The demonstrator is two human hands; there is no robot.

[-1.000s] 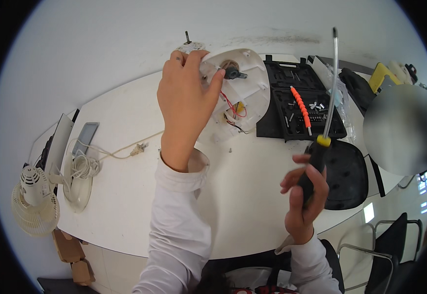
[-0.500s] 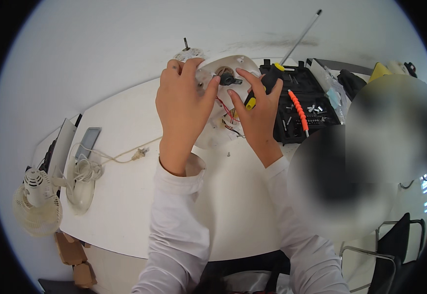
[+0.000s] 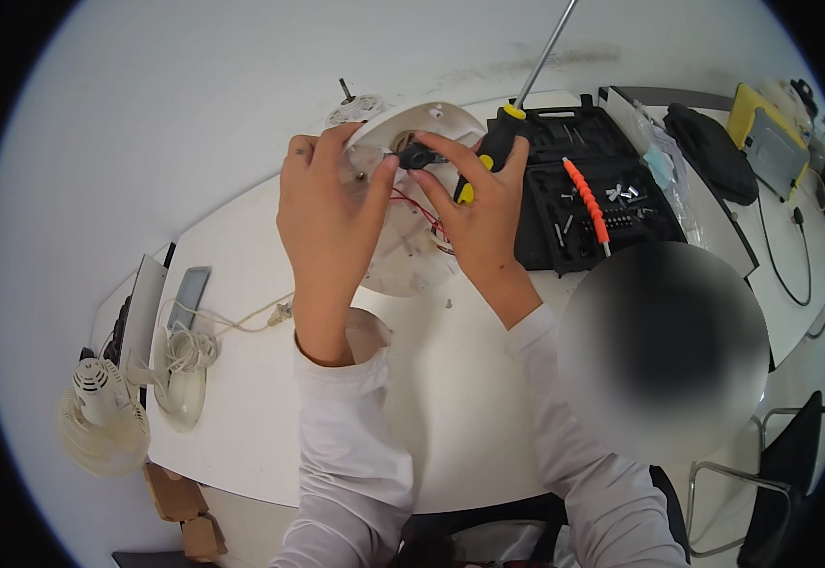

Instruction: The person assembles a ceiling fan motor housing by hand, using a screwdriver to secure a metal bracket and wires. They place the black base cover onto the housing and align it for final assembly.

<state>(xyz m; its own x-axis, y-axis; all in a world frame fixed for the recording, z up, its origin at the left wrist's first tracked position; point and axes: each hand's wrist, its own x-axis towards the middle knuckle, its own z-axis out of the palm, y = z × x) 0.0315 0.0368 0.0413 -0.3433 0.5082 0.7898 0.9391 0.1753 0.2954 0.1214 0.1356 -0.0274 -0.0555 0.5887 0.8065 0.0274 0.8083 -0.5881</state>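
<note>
Cardboard boxes (image 3: pixel 176 494) sit at the near left. A black chair (image 3: pixel 784 459) with metal armrests stands at the near right. At the far right, a black bag (image 3: pixel 711 151) lies left of a yellow-and-grey case (image 3: pixel 772 149).

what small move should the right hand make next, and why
Perhaps gently wiggle the black part with the thumb and forefinger of the right hand: their tips sit either side of it, the screwdriver is tucked in that hand with its shaft pointing away, and the left hand grips the white housing. Red wires run close below, so go lightly.
</note>
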